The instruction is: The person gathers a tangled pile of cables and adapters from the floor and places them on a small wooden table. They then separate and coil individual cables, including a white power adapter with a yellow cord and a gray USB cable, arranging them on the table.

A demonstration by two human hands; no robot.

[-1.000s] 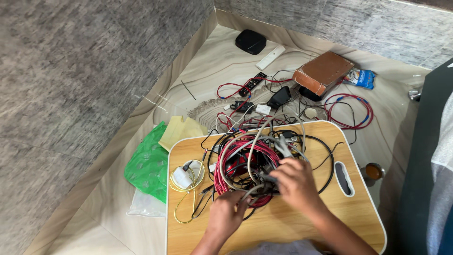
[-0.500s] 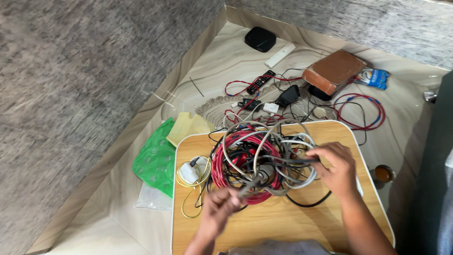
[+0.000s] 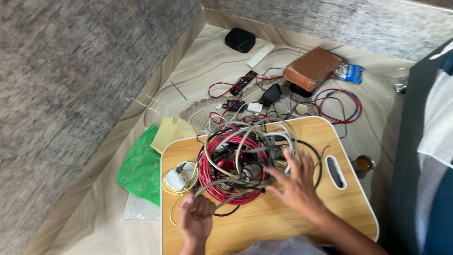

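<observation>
The left hand (image 3: 196,218) grips a grey cable (image 3: 222,183), pulling it taut from the tangled wire bundle (image 3: 236,160) mid-desk (image 3: 292,222), while the right hand (image 3: 292,185), fingers spread wide, pins the bundle's right side steady.

— What lies on the surface (image 3: 283,222)?
— A cable tangle (image 3: 240,160) at its middle, a small coiled cord (image 3: 180,179) to its left.
— And the hands?
— Left hand (image 3: 196,218) before the tangle, right hand (image 3: 295,184) at its right.
— Behind?
— On the floor (image 3: 207,61), loose wires (image 3: 337,105), a box (image 3: 312,68); a bag (image 3: 139,167) left.
</observation>
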